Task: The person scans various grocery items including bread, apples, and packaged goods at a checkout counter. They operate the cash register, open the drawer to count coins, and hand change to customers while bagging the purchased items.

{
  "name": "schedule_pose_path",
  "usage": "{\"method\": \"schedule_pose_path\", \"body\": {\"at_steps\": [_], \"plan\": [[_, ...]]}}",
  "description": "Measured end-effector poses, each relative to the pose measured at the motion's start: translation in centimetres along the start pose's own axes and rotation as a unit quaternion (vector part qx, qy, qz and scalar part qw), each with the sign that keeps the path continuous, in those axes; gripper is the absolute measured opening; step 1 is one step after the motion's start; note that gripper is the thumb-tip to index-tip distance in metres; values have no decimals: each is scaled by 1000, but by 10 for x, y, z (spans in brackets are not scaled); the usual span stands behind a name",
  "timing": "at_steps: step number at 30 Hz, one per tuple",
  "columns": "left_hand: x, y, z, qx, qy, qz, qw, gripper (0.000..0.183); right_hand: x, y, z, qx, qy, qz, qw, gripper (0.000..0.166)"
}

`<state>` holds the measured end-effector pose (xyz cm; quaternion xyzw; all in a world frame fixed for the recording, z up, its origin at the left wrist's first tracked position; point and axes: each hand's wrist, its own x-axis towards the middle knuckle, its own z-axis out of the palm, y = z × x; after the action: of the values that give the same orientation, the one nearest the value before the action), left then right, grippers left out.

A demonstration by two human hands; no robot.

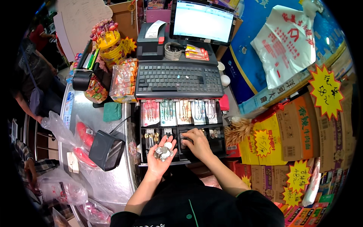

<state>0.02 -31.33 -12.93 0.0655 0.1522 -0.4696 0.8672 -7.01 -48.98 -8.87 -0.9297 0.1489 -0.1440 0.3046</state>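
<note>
My left hand (161, 154) is palm up over the front of a pulled-out cash drawer (141, 124), with a pile of silver-coloured coins (164, 151) lying on it. To its right, my right hand (195, 142) reaches into a coin compartment, its fingers bent down at some coins; whether it pinches one is hidden. Banknotes (168, 113) lie in the back row of the drawer under wire clips. Gold-coloured coins (154, 137) sit in the front left compartment, and more coins (215, 133) in the front right one.
Behind the drawer stand a keyboard (178, 78), a receipt printer (150, 42) and a monitor (202, 21). On the metal counter (105, 184) at left are a black display device (106, 150), a green cloth (112, 111) and plastic bags (62, 188). Cardboard boxes (297, 127) are stacked at right. People stand beyond the counter.
</note>
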Motion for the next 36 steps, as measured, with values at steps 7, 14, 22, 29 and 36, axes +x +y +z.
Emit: {"method": "schedule_pose_path", "body": {"at_steps": [7,14,22,29,36], "plan": [[3,-9,-2,-90,5,-44,995,49,12,-27,1,31,-116,-106,987,16],[3,-10,-4,-27,45,-8,999,49,9,-18,9,147,-146,-23,978,19],[3,-2,-5,-36,60,6,998,48,10,-22,16,162,-144,-20,976,23],[-3,10,-5,-41,67,74,994,46,11,-29,37,328,-106,113,932,14],[-3,12,-10,-32,49,34,998,45,10,-20,37,355,-106,168,914,11]]}}
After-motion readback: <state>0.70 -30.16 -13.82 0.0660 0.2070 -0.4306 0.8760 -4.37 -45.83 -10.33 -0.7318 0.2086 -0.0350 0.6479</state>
